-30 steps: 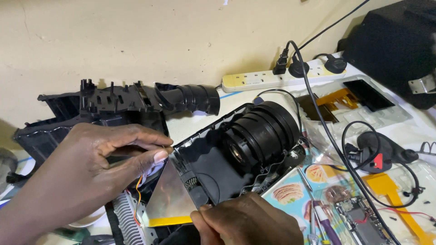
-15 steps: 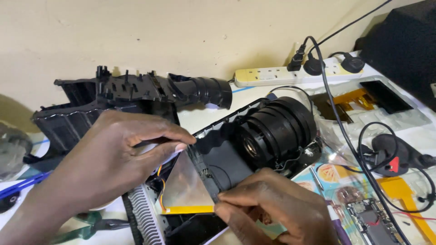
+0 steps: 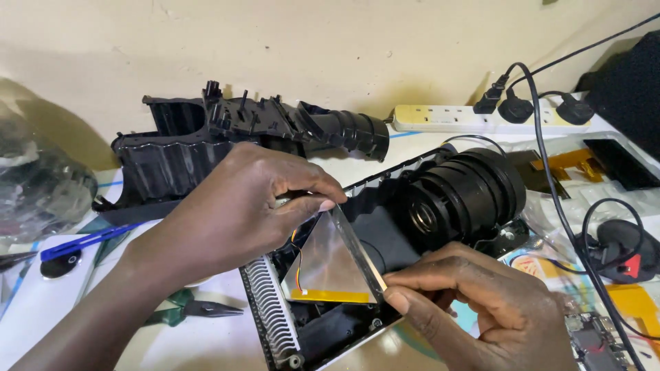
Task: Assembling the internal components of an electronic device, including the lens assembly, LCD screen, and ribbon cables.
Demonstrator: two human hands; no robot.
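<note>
Head view — 2 hands' fingers (image 3: 323, 204) pinch glass panel (image 3: 330, 264), projector (image 3: 412, 227) innards half-hidden.

Both arms are bare, with no sleeve, glove, watch or ring in view. The left hand (image 3: 237, 206) enters from the lower left of the frame with its forearm showing; the right hand (image 3: 481, 306) fills the lower right, nails short and plain

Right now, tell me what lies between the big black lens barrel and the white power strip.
In the head view, bare white tabletop and a thin black cable separate the lens barrel from the power strip.
</note>
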